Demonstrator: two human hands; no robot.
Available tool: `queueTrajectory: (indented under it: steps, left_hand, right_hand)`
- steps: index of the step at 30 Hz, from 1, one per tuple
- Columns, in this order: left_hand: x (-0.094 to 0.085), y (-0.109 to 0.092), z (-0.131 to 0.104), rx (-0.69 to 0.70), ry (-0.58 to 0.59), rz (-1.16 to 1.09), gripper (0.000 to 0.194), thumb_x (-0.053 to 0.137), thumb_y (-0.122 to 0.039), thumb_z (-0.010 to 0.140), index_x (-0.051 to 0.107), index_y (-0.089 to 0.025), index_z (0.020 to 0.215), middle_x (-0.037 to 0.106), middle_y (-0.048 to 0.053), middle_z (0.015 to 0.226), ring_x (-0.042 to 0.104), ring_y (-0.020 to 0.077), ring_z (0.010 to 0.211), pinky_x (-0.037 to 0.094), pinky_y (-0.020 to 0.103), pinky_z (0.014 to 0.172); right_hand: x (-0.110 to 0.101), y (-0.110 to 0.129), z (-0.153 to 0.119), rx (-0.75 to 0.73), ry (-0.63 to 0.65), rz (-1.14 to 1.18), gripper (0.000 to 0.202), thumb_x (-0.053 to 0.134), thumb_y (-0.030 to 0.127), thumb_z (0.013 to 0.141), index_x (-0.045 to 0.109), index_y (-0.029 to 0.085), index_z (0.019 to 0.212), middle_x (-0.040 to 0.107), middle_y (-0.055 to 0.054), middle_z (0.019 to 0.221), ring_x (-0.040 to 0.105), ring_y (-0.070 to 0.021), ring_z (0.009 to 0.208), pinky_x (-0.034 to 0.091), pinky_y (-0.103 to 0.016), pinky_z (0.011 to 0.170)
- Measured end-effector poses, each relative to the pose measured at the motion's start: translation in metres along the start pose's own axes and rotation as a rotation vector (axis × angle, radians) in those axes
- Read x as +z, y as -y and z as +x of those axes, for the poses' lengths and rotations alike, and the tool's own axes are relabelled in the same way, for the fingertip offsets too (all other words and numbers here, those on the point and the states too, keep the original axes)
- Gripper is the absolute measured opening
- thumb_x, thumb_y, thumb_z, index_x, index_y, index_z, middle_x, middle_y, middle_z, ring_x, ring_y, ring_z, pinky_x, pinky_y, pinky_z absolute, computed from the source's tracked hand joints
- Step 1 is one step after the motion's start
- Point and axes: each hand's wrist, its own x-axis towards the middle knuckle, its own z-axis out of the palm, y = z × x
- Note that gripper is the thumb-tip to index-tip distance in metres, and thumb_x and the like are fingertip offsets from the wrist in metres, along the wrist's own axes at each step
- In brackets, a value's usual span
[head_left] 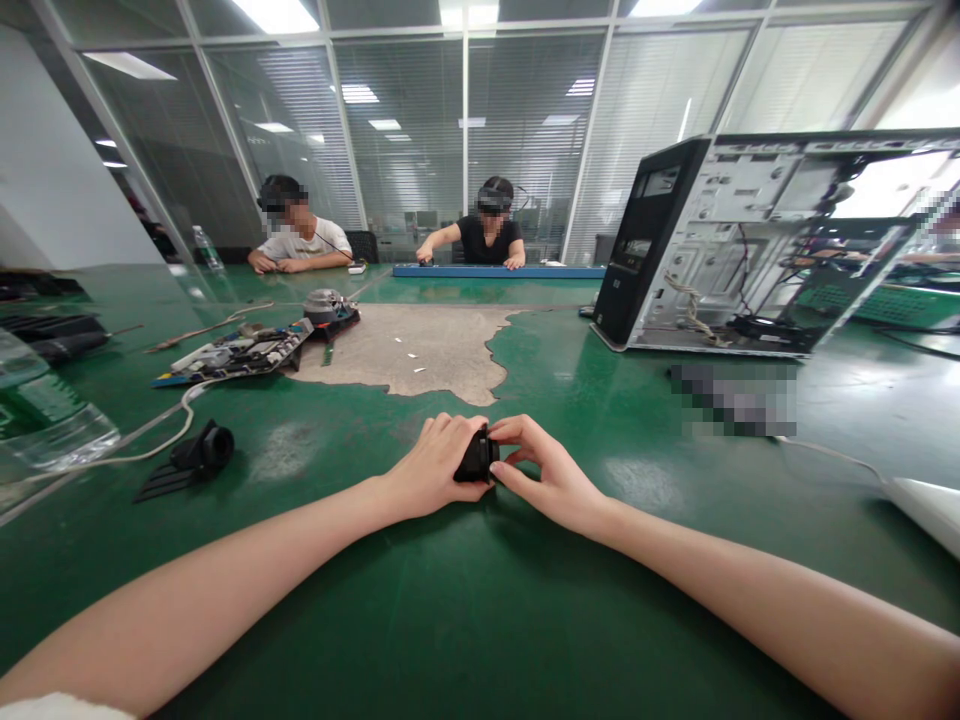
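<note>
Fingers (448, 428) of the left hand (420, 478) were pressed close together and bent over the left side of a small black device (472, 462), with the thumb along its near side. That device sat between the two hands, over the near middle of the green table (465, 620); whether its underside touched the surface, I could not tell. At its right end, the thumb and forefinger of the right hand (559, 480) pinched a round rim, the remaining fingers curled behind.

Around them, starting at the far left, stood a clear bottle (45, 415) with a green label, cut off by the edge of view. A dark bundle (56, 338) lay behind it. Next came a black ring-ended piece (202, 450), just beside a pale cable (180, 428), and beyond that a circuit board (244, 357) crowded with components. A co-worker in white (307, 240) leaned on the far edge. A bare tan patch (427, 345) showed in the table's middle, with a few white scraps on it. Behind it, a co-worker in black (486, 235) sat with one arm stretched sideways, at a long blue bar (495, 271). To the right stood an open computer case (675, 240), upright, with a green basket (907, 305) partly behind it.
</note>
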Motion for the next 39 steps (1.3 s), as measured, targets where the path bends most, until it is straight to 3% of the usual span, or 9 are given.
queueTrajectory:
  steps: [3, 11, 18, 27, 34, 39]
  left_hand:
    - [0.0008, 0.0002, 0.0005, 0.001, -0.004, -0.001, 0.059, 0.059, -0.039, 0.071, 0.032, -0.017, 0.118, 0.049, 0.009, 0.109, 0.043, 0.0250, 0.090, 0.034, 0.037, 0.076]
    - [0.0016, 0.0005, 0.0001, -0.004, -0.002, 0.003, 0.060, 0.059, -0.039, 0.071, 0.031, -0.017, 0.119, 0.049, 0.008, 0.109, 0.043, 0.0247, 0.090, 0.034, 0.037, 0.077]
    - [-0.0001, -0.0004, 0.0003, -0.008, 0.011, -0.002, 0.059, 0.060, -0.038, 0.070, 0.032, -0.016, 0.117, 0.049, 0.008, 0.109, 0.042, 0.0244, 0.090, 0.034, 0.037, 0.076]
    - [-0.0003, -0.0005, 0.0006, -0.005, 0.008, -0.002, 0.060, 0.059, -0.039, 0.071, 0.031, -0.016, 0.119, 0.049, 0.008, 0.109, 0.042, 0.0244, 0.090, 0.034, 0.037, 0.077]
    - [-0.0007, -0.0002, 0.0009, -0.007, 0.014, -0.008, 0.060, 0.060, -0.038, 0.070, 0.032, -0.017, 0.118, 0.049, 0.008, 0.108, 0.042, 0.0245, 0.089, 0.034, 0.037, 0.075]
    - [0.0002, 0.0000, 0.0008, -0.001, 0.005, -0.009, 0.059, 0.059, -0.039, 0.071, 0.032, -0.016, 0.118, 0.049, 0.008, 0.107, 0.042, 0.0242, 0.089, 0.034, 0.037, 0.076]
  right_hand:
    - [0.0000, -0.0002, -0.0001, -0.022, -0.017, -0.020, 0.023, 0.054, 0.019, 0.078, 0.047, 0.023, 0.100, 0.049, -0.006, 0.105, 0.052, -0.0184, 0.100, 0.052, -0.033, 0.076]
    - [-0.0002, -0.0023, 0.0021, 0.142, 0.079, 0.108, 0.026, 0.050, 0.023, 0.082, 0.042, 0.021, 0.107, 0.054, -0.005, 0.099, 0.058, -0.0149, 0.086, 0.052, -0.032, 0.075]
    - [-0.0006, -0.0024, 0.0004, -0.018, -0.020, -0.009, 0.019, 0.054, 0.022, 0.079, 0.049, 0.022, 0.097, 0.049, -0.006, 0.104, 0.051, -0.0182, 0.100, 0.051, -0.032, 0.076]
    - [-0.0004, -0.0024, 0.0020, 0.134, 0.089, 0.099, 0.028, 0.049, 0.022, 0.083, 0.042, 0.022, 0.109, 0.054, -0.005, 0.101, 0.056, -0.0164, 0.092, 0.051, -0.033, 0.076]
    - [-0.0011, -0.0014, 0.0003, -0.011, -0.010, 0.010, 0.019, 0.052, 0.021, 0.080, 0.048, 0.022, 0.099, 0.050, -0.006, 0.104, 0.052, -0.0180, 0.100, 0.050, -0.032, 0.079]
    - [0.0002, -0.0034, 0.0023, 0.102, 0.019, 0.049, 0.027, 0.051, 0.022, 0.081, 0.043, 0.022, 0.107, 0.052, -0.006, 0.105, 0.055, -0.0177, 0.097, 0.051, -0.033, 0.077]
